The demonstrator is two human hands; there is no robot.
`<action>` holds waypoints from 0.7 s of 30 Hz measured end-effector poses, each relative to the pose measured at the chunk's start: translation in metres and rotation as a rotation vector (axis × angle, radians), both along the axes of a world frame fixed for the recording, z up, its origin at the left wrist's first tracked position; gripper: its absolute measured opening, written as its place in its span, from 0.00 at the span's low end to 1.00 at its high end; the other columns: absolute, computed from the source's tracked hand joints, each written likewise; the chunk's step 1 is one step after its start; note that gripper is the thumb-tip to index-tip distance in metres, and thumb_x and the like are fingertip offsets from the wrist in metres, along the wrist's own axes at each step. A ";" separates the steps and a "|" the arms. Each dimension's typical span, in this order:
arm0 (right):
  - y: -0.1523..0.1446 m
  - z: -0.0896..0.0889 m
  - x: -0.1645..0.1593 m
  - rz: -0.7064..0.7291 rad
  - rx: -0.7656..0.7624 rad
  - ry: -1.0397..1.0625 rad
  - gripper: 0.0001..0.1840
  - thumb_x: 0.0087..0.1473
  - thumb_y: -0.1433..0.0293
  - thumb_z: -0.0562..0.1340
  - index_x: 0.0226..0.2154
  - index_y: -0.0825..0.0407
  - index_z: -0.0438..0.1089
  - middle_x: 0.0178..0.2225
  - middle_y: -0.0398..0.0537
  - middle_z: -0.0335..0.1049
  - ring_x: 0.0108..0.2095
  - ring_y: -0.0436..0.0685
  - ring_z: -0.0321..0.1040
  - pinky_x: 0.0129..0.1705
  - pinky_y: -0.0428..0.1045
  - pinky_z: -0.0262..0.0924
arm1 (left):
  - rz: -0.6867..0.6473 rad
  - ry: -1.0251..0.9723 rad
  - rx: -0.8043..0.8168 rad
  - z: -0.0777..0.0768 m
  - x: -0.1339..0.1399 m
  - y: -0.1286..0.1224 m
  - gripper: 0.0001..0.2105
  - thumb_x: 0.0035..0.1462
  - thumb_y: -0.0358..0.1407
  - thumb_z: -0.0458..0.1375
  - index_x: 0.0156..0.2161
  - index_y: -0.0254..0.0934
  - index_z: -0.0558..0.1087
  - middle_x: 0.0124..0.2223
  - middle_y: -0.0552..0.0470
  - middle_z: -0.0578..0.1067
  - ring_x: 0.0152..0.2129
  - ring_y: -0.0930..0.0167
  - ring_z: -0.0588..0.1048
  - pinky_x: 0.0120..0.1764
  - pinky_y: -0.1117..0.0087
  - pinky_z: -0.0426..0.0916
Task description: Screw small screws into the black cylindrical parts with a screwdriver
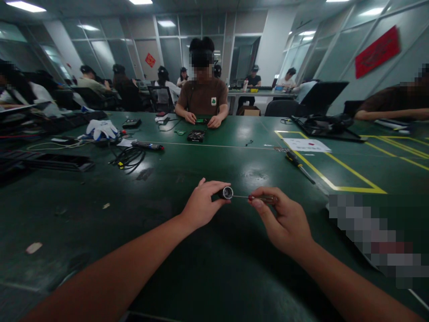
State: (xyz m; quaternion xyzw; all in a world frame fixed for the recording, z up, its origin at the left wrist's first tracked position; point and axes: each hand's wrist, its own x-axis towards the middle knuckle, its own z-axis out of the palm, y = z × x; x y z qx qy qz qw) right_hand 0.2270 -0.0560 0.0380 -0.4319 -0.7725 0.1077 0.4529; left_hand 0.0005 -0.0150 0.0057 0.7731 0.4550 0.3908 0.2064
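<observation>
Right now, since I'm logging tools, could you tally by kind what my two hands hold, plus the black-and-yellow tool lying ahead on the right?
Screwdrivers: 2 (slim screwdriver in the right hand, black-and-yellow screwdriver lying ahead)
Cylinders: 1 (dark cylinder with a silver rim, in the left hand)
Total: 3

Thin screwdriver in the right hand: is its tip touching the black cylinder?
Cannot tell. In the head view, the screwdriver seems to meet the cylinder at its silver rim, but this single angle could hide a gap in depth.
</observation>
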 end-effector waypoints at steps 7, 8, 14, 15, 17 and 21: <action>0.000 0.000 -0.001 -0.012 0.001 0.040 0.07 0.66 0.64 0.61 0.44 0.48 0.72 0.34 0.46 0.82 0.34 0.58 0.81 0.36 0.51 0.72 | -0.004 -0.006 0.003 0.000 0.000 0.001 0.18 0.59 0.33 0.68 0.54 0.45 0.77 0.56 0.49 0.80 0.57 0.61 0.76 0.69 0.39 0.48; 0.000 0.000 -0.001 -0.015 0.001 0.051 0.07 0.66 0.64 0.61 0.44 0.48 0.72 0.34 0.46 0.82 0.34 0.58 0.82 0.37 0.51 0.72 | -0.007 -0.003 0.005 0.000 0.000 0.000 0.18 0.59 0.33 0.68 0.54 0.45 0.77 0.56 0.49 0.80 0.57 0.61 0.76 0.69 0.39 0.48; 0.000 0.000 -0.002 -0.007 -0.001 0.008 0.07 0.65 0.65 0.62 0.44 0.47 0.73 0.34 0.46 0.82 0.34 0.58 0.81 0.35 0.50 0.72 | -0.026 0.028 -0.007 0.002 0.002 -0.001 0.18 0.60 0.33 0.68 0.55 0.45 0.77 0.57 0.49 0.80 0.57 0.61 0.76 0.70 0.39 0.47; 0.000 0.000 -0.002 -0.015 0.007 0.014 0.07 0.65 0.65 0.62 0.44 0.47 0.73 0.34 0.46 0.82 0.34 0.57 0.81 0.35 0.50 0.71 | -0.023 0.027 -0.009 0.001 0.002 -0.001 0.18 0.60 0.33 0.68 0.55 0.45 0.77 0.57 0.49 0.80 0.57 0.61 0.76 0.70 0.39 0.47; 0.000 0.000 -0.002 -0.030 0.022 0.022 0.07 0.65 0.65 0.62 0.44 0.48 0.72 0.34 0.46 0.82 0.34 0.57 0.81 0.37 0.50 0.72 | -0.018 0.021 -0.007 0.001 0.001 -0.001 0.18 0.60 0.33 0.68 0.55 0.44 0.77 0.57 0.49 0.80 0.57 0.61 0.76 0.70 0.39 0.48; 0.001 0.001 -0.002 -0.032 0.010 -0.008 0.07 0.65 0.65 0.62 0.44 0.48 0.72 0.35 0.47 0.82 0.34 0.58 0.81 0.38 0.51 0.72 | -0.024 0.013 0.008 -0.001 0.000 0.000 0.18 0.59 0.33 0.68 0.54 0.45 0.77 0.56 0.50 0.80 0.57 0.62 0.76 0.70 0.39 0.48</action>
